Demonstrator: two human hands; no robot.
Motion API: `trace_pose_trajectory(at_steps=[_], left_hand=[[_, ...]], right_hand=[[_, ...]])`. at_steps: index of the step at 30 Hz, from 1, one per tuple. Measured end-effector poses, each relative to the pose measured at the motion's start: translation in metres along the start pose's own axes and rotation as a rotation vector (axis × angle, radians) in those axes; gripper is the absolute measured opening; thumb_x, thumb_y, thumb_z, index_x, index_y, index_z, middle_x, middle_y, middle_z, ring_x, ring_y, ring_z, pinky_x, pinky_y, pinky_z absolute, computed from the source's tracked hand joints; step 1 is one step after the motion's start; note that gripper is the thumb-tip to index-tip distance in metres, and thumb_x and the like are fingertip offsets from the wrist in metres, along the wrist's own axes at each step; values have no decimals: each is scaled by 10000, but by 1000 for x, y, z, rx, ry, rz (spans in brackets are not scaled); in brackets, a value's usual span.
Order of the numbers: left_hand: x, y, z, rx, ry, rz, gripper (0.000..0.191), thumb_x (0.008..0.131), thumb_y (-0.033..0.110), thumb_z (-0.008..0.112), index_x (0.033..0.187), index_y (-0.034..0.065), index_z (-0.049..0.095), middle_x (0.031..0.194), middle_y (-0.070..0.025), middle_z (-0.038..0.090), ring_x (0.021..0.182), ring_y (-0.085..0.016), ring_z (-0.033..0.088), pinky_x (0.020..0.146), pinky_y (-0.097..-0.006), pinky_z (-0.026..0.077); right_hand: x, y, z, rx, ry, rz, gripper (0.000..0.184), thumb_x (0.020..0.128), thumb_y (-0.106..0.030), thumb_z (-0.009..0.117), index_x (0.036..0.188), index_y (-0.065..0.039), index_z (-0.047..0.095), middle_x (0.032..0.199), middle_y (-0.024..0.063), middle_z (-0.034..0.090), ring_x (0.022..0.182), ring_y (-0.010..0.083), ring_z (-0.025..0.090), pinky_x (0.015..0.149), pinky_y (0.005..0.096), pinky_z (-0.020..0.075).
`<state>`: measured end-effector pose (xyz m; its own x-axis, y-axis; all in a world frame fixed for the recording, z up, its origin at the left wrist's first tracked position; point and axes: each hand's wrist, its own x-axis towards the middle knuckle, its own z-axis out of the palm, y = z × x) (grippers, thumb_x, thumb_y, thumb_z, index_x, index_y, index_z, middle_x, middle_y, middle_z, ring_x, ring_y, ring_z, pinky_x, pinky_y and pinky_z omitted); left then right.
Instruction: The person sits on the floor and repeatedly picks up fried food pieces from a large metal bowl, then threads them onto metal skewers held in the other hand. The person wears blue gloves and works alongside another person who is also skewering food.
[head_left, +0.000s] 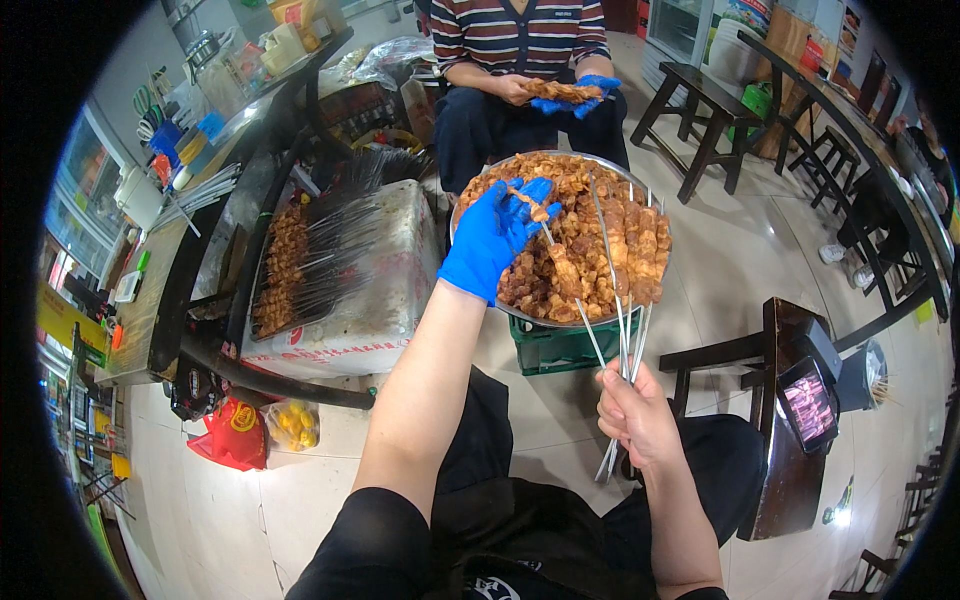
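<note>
My left hand (495, 232), in a blue glove, holds a small piece of marinated meat (537, 211) at the tip of a metal skewer. More meat is threaded lower on that skewer. With bare fingers, my right hand (632, 414) grips a bundle of flat metal skewers (624, 337) by their lower shafts. Several of them carry packed meat (641, 251) at their upper ends. Beneath both hands, a round metal basin (534, 321) is heaped with brown meat pieces (525, 289). It rests on a green plastic crate (551, 349).
Opposite sits a person (525, 45) holding meat, one hand gloved blue. On the left, a tray of finished skewers (281, 262) lies on a covered box (375, 315). A dark wooden stool (787, 480) with a phone (808, 405) stands at my right. Bags (232, 435) lie on the floor.
</note>
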<state>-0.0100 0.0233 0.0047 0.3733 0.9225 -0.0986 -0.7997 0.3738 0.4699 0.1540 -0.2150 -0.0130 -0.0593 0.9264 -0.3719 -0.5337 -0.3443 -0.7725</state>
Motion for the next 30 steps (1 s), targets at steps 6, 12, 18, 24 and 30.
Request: trace_pose_trajectory(at_steps=[6,12,18,24,30], left_hand=[[-8,0,9,97,-25,28,358,1012,169,382,1310,-27,411,1351,-248,464,1247,-361,491,1018,-516,457],[-9,4,8,44,-96,-4,399,1010,184,402,1353,-21,390,1338,-252,470,1245,-366,490,1016,-513,460],[-6,2,6,68,-62,25,393,1012,189,411,1345,-20,406,1336,-241,480,1241,-356,496,1013,-497,466],[-1,2,2,60,-75,9,372,1010,168,415,1332,-18,418,1324,-241,498,1218,-348,520,1004,-480,476],[-3,4,4,61,-94,-22,357,1015,177,390,1306,-29,411,1319,-244,495,1211,-357,524,1000,-502,473]], right_hand=[[0,0,-1,2,-27,0,66,974,-139,514,958,-84,482,582,-33,373,427,28,257,374,192,214],[3,3,-2,-18,8,-10,64,975,-141,516,958,-90,481,585,-35,375,432,28,264,377,191,214],[2,2,-1,-11,1,-13,67,977,-146,518,958,-92,482,580,-36,371,436,26,263,381,192,209],[2,3,-3,-31,-14,-20,73,977,-151,522,957,-91,486,581,-37,370,435,27,264,380,192,211],[5,5,-3,-55,18,-23,74,977,-148,521,952,-88,485,588,-36,377,432,30,270,377,192,213]])
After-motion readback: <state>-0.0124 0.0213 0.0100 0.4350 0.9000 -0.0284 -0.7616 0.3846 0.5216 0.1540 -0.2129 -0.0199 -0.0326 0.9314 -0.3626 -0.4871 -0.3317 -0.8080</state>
